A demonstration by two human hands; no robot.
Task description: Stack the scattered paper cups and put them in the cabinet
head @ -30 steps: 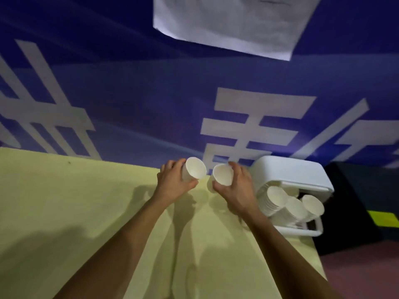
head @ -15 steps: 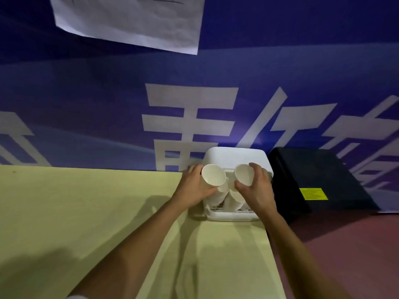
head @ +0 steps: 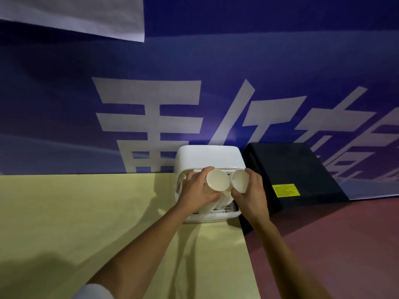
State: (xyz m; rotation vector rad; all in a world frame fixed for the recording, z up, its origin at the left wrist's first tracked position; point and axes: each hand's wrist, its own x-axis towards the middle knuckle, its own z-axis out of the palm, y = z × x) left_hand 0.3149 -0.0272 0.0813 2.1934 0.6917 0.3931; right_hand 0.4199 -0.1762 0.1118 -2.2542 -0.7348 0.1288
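Note:
A small white cabinet (head: pixel 207 156) stands at the far right corner of the yellow table (head: pixel 86 212), its open front facing me. My left hand (head: pixel 194 190) grips a white paper cup (head: pixel 217 180), mouth turned toward me, right at the opening. My right hand (head: pixel 251 195) holds a second white paper cup (head: pixel 239 180) beside it, the two rims almost touching. Below the hands, more white cups (head: pixel 224 199) lie inside the cabinet, mostly hidden by my fingers.
A black box (head: pixel 289 169) with a yellow label sits just right of the cabinet, beyond the table edge. A blue banner wall (head: pixel 194 83) with white characters rises directly behind. Reddish floor (head: pixel 334 244) lies to the right of the table.
Both hands carried their cups rightward from the table's middle to the cabinet opening and now hold them slightly deeper into it. The view has shifted right and closer.

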